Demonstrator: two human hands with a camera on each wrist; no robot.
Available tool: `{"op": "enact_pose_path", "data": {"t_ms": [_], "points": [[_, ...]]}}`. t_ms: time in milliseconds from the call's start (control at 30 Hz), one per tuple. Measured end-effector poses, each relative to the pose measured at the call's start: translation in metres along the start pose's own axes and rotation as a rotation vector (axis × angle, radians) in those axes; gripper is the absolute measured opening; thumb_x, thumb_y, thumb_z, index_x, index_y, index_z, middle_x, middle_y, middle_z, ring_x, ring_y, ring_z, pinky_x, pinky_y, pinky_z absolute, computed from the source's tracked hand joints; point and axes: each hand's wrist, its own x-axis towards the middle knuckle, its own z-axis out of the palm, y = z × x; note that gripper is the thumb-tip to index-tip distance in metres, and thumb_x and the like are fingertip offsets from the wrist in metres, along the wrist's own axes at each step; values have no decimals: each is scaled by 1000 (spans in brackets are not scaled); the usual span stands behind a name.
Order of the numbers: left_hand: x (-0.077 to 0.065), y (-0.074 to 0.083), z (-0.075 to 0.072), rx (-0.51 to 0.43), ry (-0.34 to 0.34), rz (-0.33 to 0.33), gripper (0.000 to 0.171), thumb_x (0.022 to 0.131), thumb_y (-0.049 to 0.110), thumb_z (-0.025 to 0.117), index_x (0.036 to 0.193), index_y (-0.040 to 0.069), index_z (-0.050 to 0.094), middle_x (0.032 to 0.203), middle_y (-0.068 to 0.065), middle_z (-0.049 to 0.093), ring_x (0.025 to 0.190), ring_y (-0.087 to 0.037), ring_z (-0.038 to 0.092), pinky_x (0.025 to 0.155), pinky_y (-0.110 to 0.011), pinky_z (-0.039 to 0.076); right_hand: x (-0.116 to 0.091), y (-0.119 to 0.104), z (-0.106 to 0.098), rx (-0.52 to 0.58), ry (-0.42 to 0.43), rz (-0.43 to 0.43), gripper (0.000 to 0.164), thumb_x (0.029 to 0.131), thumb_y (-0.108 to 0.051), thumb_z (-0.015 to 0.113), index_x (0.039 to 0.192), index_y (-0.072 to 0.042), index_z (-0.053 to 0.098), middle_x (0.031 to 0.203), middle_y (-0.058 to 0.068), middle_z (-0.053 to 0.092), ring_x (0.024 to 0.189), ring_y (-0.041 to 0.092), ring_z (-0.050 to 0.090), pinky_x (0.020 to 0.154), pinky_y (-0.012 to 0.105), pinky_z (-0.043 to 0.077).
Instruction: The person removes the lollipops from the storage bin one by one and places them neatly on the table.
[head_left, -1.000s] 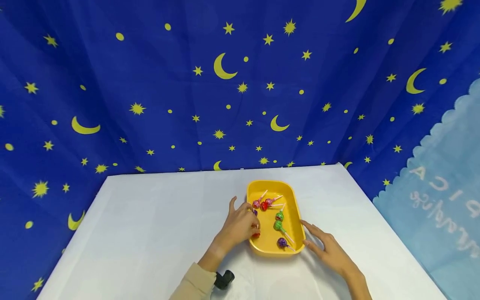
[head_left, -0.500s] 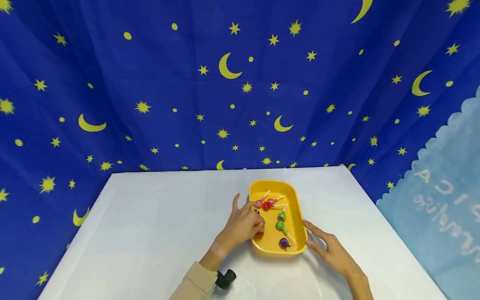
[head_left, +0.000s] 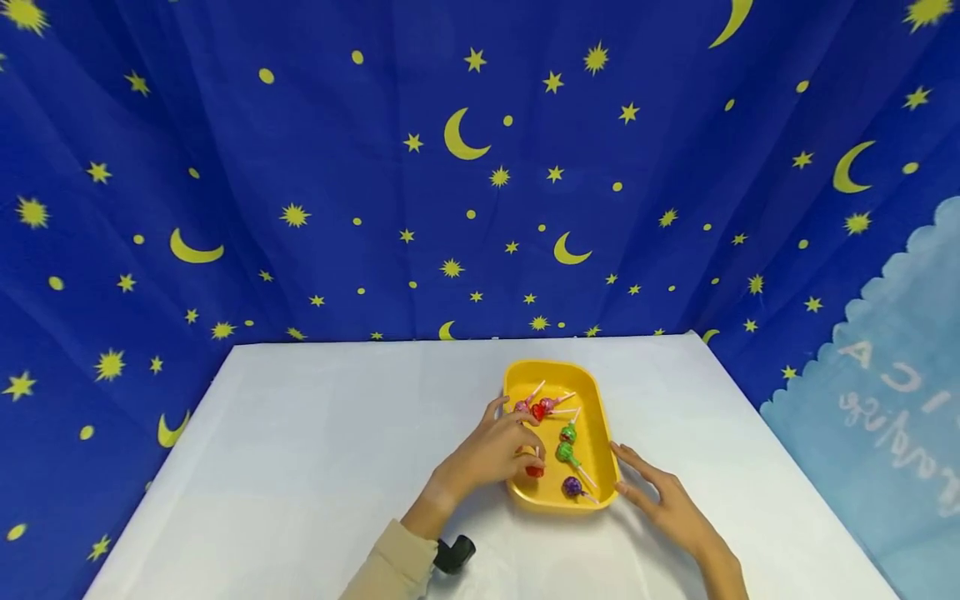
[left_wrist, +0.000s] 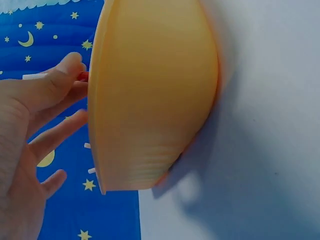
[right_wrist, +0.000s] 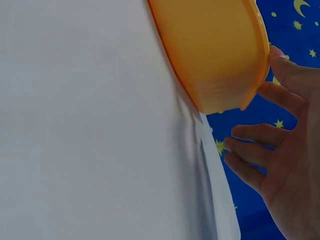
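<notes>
A yellow tray (head_left: pixel 562 507) stands on the white table with several wrapped lollipops in it. Over its left side, my left hand (head_left: pixel 487 450) pinches a red lollipop (head_left: pixel 535 472) between thumb and index finger. The left wrist view shows its white stick (left_wrist: pixel 35 76) at the thumb, the head mostly behind the tray wall. My right hand (head_left: pixel 667 504) touches the tray's right rim with thumb and index finger, its other fingers (right_wrist: pixel 255 152) loosely extended. Right of the held one lie two green lollipops (head_left: pixel 564 452) and a purple lollipop (head_left: pixel 572 486).
Toward the tray's far end lie pink lollipops (head_left: pixel 548 403) and another red lollipop (head_left: pixel 538 412). A black device (head_left: pixel 454 553) sits at my left wrist. Behind the table hangs a blue curtain (head_left: pixel 337 167) with yellow moons and stars; a light-blue cloth (head_left: pixel 900 433) hangs at the right.
My left hand has shifted right, further over the tray, with the red lollipop. It now covers a purple lollipop seen earlier at the left wall. The right hand stays at the rim.
</notes>
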Motion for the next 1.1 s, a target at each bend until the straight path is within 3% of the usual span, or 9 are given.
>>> {"op": "enact_pose_path", "data": {"t_ms": [167,300,433,633,833,933,1100], "points": [[-4,2,1,-44,-24,30,2,92,24,66,90,24,68,96,17,70,112,-2,60,115,-60,22,-3,0,4,102,8,-95,50,96,-15,62,142,-4,48,141,18,51,121,-3,51,95,16,46],[-7,1,-2,-85,-22,36,7,95,14,63,98,20,66,101,12,72,100,1,64,113,-53,30,1,1,7,312,-40,-143,48,97,-3,56,140,12,41,142,30,40,120,-5,51,91,14,48],[-10,-1,-1,-72,-21,67,9,96,14,60,103,17,66,106,8,74,98,1,66,109,-45,37,2,1,10,474,-80,-138,46,98,0,51,138,18,36,145,32,29,124,-6,46,94,13,45],[-10,-5,-1,-44,3,98,9,95,10,62,101,16,65,104,8,74,96,0,66,105,-38,42,0,2,13,527,-74,-140,45,99,3,47,138,20,34,149,17,28,125,-4,47,95,12,43],[-9,-6,-7,-37,20,73,11,93,8,65,91,19,63,90,12,72,81,0,62,87,-26,47,2,2,16,552,-74,-172,45,98,6,46,138,21,33,147,27,23,128,-5,43,97,11,40],[-8,-6,-10,-65,28,66,12,92,8,65,88,19,61,86,12,72,76,3,60,76,-20,46,3,2,15,555,-68,-183,44,98,6,46,138,21,33,148,25,24,128,-4,44,97,11,40],[-9,-6,-15,-73,32,74,8,93,12,65,88,18,62,84,11,72,71,5,57,74,-19,45,5,1,15,550,-60,-212,44,98,6,46,138,21,33,153,4,28,128,-4,44,97,11,40]]}}
